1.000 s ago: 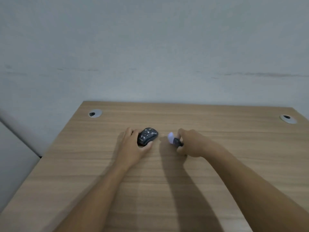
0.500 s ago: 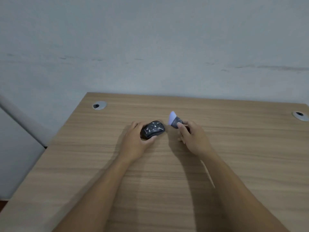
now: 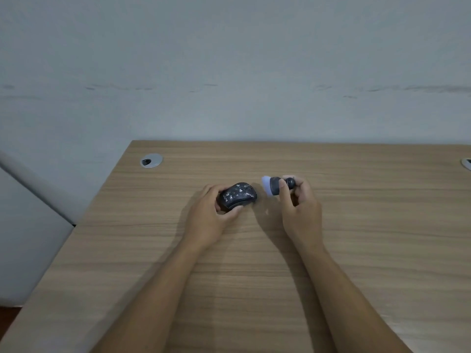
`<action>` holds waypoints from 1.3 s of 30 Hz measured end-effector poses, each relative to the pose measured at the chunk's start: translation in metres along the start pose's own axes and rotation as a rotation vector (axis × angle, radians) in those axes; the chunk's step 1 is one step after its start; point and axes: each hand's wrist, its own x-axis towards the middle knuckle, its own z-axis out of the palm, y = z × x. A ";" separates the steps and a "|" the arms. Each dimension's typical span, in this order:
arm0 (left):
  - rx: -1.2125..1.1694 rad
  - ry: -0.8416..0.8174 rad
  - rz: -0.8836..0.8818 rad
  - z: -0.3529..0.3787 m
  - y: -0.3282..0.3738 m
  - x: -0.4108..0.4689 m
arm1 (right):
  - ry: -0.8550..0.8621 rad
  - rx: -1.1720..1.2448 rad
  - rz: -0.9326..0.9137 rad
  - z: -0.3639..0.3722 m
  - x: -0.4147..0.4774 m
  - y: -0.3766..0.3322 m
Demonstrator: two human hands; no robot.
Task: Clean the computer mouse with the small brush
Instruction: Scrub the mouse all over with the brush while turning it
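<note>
On the tabletop (image 3: pixel 356 250), centre: one computer mouse (image 3: pixel 238 196), dark with pale speckles, lying flat.
Left hand (image 3: pixel 211 217): curled round the mouse's near-left end, thumb along its near side, steadying it.
Right hand (image 3: pixel 299 210): pinching the small brush (image 3: pixel 276 186) by its dark stubby body, pale bristles aimed left, just right of the mouse, apart from it.
Handling, mouse: probably light, rigid, smooth plastic that could slide; best braced by its sides.
Handling, brush: likely light, soft bristles, firm handle; grip the body.
Count: one mouse, one brush, two cable grommets (image 3: pixel 151 160), far left and far right.
</note>
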 end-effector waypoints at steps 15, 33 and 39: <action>-0.002 0.009 -0.007 -0.003 -0.001 0.000 | -0.191 -0.141 -0.147 0.002 -0.008 0.005; -0.131 -0.017 -0.046 -0.003 -0.003 0.001 | -0.244 0.121 0.105 -0.003 0.001 0.004; -0.126 -0.038 -0.048 -0.006 0.003 -0.001 | -0.198 0.257 0.168 -0.002 0.011 0.005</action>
